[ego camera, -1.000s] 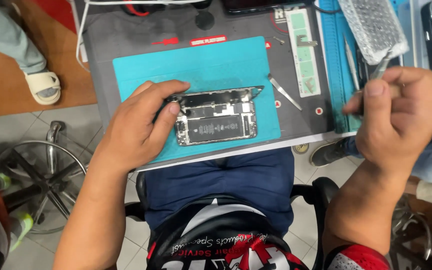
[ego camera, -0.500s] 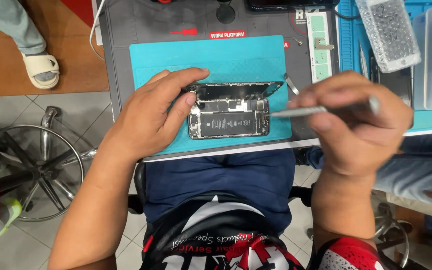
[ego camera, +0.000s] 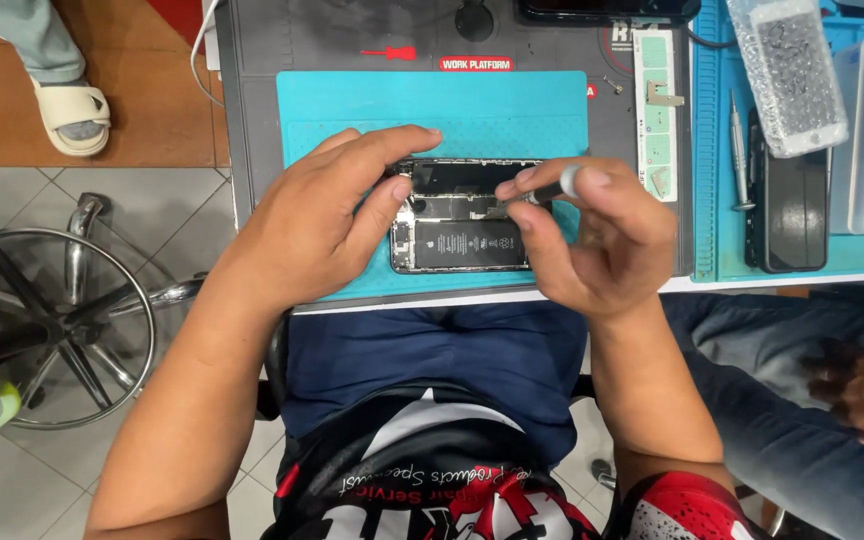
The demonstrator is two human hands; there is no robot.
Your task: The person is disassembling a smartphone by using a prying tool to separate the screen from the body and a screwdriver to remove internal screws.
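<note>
While the opened phone (ego camera: 462, 228) is pinned on the teal mat (ego camera: 432, 110) by the left hand (ego camera: 327, 225), a screwdriver (ego camera: 542, 192) is pinched by the right hand (ego camera: 597, 240).

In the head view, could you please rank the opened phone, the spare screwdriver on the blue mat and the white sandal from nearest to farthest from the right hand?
From the right hand:
1. Opened phone, directly under its fingertips, on the teal mat.
2. Spare screwdriver, off to the right on the blue mat.
3. White sandal, far left on the floor.
</note>
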